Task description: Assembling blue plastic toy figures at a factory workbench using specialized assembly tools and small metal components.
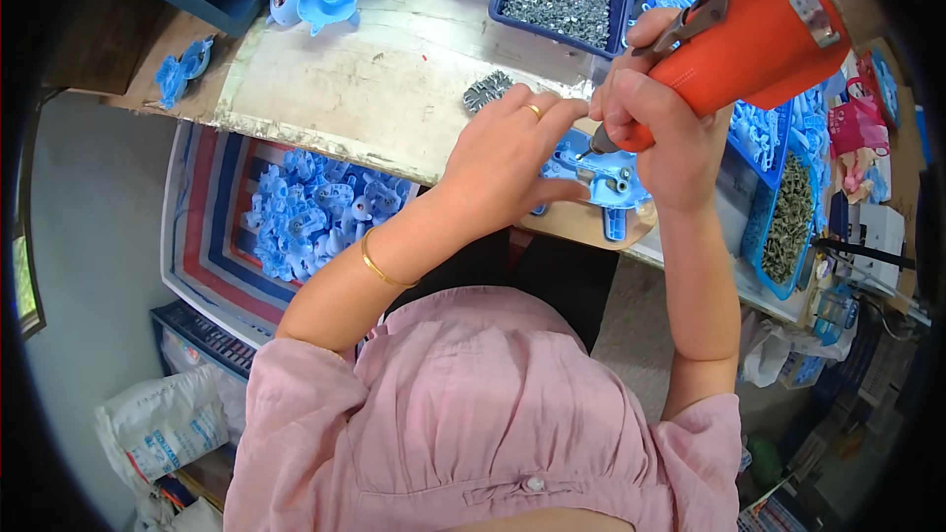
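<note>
Right hand's (677, 128) grip is wrapped firmly round the orange electric screwdriver (754, 39), while my left hand (507, 153) has thumb and fingers spread by the blue plastic housing (603, 189), touching or not I can't tell. Bit tip's right over that housing, on the wooden board (560, 226) at the worktop's (325, 89) near edge, and I reckon screw-driving wants the tool squared up, steady pressure, left fingers bracing the plastic clear of the bit. Loose screws (485, 91) are heaped handily just past my left knuckles!
</note>
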Motion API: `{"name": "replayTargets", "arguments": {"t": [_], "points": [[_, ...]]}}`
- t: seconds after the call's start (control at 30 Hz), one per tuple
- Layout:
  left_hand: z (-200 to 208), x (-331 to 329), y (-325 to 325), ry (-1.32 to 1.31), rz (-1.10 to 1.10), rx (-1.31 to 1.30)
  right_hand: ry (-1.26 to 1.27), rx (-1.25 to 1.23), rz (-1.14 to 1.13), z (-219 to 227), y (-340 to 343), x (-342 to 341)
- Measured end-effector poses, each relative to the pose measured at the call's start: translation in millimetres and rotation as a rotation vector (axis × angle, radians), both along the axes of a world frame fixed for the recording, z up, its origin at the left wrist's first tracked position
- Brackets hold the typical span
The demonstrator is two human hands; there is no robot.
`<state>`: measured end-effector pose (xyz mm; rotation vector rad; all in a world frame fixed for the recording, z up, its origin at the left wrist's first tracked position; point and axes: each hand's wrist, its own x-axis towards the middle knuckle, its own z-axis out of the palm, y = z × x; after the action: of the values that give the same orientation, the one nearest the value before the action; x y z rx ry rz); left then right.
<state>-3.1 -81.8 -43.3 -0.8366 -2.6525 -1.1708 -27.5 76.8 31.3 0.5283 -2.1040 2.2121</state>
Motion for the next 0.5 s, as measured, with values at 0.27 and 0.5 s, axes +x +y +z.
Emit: {"name": "replayTargets", "arguments": {"t": [0.27,0.5], "points": [[-15.3,3.8,-1.0,0.088,0.023,0.101,-0.017,-0.068,-0.045,-18.0,-5.7,-4.9],[-21.2,3.6,-2.5,0.066,0.016,0.022,0.013,-0.088,-0.054,-24.5,-7.9,-4.0]]}}
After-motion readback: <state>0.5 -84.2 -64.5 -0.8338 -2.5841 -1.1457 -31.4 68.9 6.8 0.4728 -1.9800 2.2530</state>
